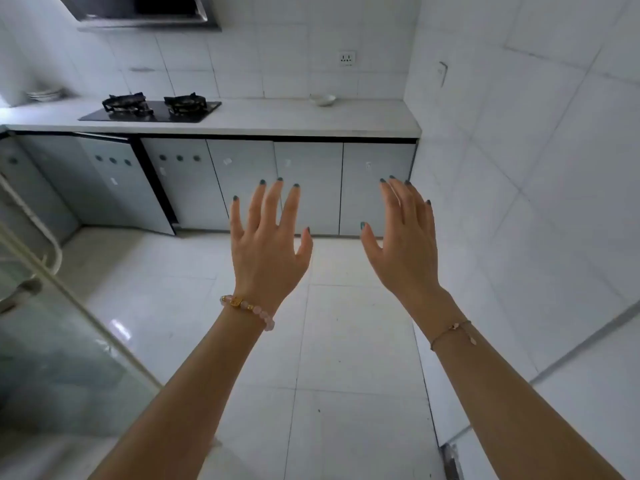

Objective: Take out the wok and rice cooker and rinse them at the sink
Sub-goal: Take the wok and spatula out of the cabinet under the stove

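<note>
While both arms reach forward at chest height, the left hand (266, 251) and the right hand (403, 244) hang in the air with fingers straight and spread, backs toward the camera, holding nothing and touching nothing. A pink beaded bracelet (247, 308) circles the left wrist and a thin chain bracelet (450, 332) the right. Beyond the fingertips runs a row of pale grey cabinet doors (308, 187), shut along the right, while one door (124, 181) below the hob stands ajar. On the white countertop (277, 119) above them sits a black two-burner gas hob (152, 110), with a small white bowl (322, 99) well to its right near the back wall and a stack of plates (45, 94) far to its left. A range hood (145, 12) hangs over the hob, and a wall socket (347, 58) sits above the bowl. Where the wok and rice cooker are cannot be told from this view. A glass door (52, 341) with a handle (20, 294) edges in at the left, over the glossy white floor tiles (346, 341).
</note>
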Tool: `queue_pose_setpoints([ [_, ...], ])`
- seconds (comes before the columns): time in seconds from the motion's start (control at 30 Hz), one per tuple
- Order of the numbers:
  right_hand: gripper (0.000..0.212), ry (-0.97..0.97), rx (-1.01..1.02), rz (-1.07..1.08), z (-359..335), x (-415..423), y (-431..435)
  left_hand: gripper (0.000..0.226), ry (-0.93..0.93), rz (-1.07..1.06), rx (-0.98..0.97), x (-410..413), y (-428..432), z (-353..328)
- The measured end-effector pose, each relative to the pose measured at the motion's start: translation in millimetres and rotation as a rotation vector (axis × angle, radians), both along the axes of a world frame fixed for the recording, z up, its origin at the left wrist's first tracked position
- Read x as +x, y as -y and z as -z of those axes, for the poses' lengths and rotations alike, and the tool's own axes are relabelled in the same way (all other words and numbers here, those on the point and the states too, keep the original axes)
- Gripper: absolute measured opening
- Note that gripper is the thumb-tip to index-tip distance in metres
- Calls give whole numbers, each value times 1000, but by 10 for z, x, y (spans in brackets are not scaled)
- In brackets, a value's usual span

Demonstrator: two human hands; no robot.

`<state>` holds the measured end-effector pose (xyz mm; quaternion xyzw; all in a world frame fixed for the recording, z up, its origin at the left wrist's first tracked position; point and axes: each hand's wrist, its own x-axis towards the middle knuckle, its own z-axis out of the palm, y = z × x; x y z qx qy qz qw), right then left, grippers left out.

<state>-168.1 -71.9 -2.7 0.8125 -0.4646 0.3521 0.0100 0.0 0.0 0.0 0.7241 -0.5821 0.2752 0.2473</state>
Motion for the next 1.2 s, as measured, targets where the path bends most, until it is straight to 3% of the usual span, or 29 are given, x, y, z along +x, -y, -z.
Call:
queue_pose_setpoints([
  [0.33,57,4,-10,-18,168,251,514,57,-45,-24,21,290,507,195],
  [0.8,57,-10,-10,-35,78,1174,1878,55,-146,5,14,1283,1923,190],
  [1.2,57,7,42,-132,220,1908,2825,57,-157,-120,-11,2029,2651,250],
])
